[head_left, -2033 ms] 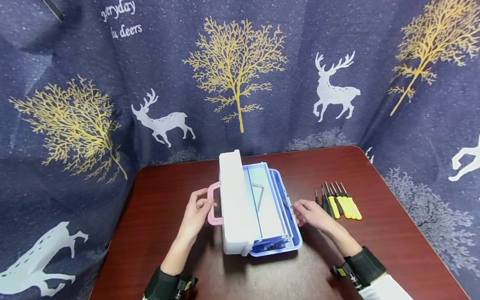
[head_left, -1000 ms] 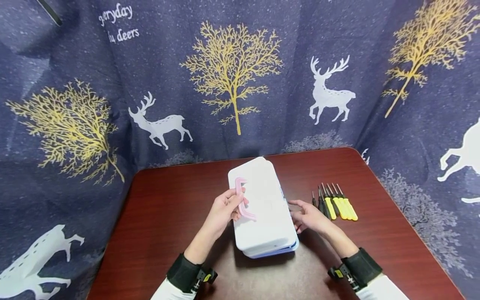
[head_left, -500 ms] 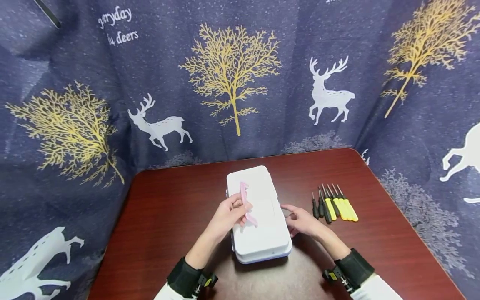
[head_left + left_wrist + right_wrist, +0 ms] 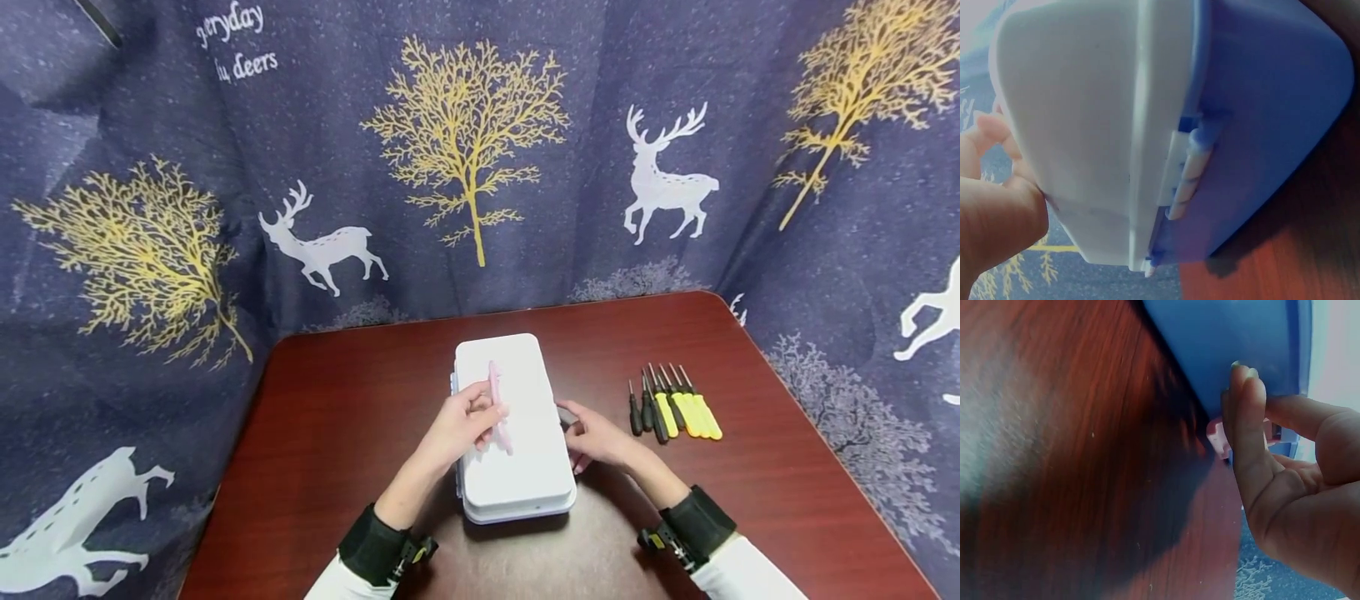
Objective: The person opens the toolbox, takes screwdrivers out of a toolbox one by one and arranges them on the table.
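Observation:
A white-lidded toolbox [image 4: 517, 475] with a blue base [image 4: 1266, 125] stands on the table, its lid down. In the head view my left hand [image 4: 462, 425] grips the raised pink handle [image 4: 495, 383] on top of the lid; the left wrist view shows only part of that hand, beside the lid. White and blue hinge pieces [image 4: 1188, 178] run along the box's left side. My right hand [image 4: 596, 437] is at the right side, fingers mostly straight and up against the blue wall. A pink latch [image 4: 1219, 437] sticks out there, partly hidden behind the fingers.
Several screwdrivers [image 4: 678, 412] with black or yellow handles lie in a row to the right of my right hand. Behind the table's far edge [image 4: 390, 323] hangs a dark blue curtain [image 4: 315, 100] printed with deer and trees.
The lid, standing open over the blue trays two seconds ago, has swung down to the right with my left hand on its handle. The box has turned slightly; my right hand has shifted left with its side.

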`<state>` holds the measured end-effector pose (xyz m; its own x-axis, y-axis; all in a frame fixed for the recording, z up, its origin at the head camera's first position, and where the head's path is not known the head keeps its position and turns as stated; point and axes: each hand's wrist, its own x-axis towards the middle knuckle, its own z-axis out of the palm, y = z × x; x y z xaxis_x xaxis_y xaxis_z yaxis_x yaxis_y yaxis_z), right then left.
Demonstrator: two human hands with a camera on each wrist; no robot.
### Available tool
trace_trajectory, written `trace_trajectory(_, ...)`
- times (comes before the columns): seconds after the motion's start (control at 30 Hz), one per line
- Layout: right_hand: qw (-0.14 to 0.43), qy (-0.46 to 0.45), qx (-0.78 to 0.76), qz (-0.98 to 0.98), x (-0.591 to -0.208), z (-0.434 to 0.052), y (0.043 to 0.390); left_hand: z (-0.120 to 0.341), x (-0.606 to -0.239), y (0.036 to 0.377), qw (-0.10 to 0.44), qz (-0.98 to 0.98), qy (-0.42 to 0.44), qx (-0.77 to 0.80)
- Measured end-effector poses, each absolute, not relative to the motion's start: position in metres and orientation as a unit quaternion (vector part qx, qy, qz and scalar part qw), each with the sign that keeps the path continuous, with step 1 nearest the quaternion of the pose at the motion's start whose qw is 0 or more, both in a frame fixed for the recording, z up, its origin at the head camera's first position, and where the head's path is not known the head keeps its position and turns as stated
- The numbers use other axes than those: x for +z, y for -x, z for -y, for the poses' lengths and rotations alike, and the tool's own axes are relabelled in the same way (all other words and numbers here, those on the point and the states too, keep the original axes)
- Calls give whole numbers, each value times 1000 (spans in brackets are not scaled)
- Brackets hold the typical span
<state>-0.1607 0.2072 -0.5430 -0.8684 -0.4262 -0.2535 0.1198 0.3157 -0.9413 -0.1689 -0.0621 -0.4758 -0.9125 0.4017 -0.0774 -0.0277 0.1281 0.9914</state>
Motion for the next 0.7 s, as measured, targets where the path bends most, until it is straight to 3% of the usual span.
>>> trace_trajectory(0.27, 218, 87, -516, -824, -543, -204, 170, 52, -476, 164, 122, -789, -127, 589)
trace_trajectory(0.5, 178, 93, -437, -877, -538, -215, 173, 53, -478, 158, 60, -848, -205, 485)
trace_trajectory(0.7, 118, 130, -371, -912, -533, -223, 176, 46, -479, 152, -15, -906, -291, 307)
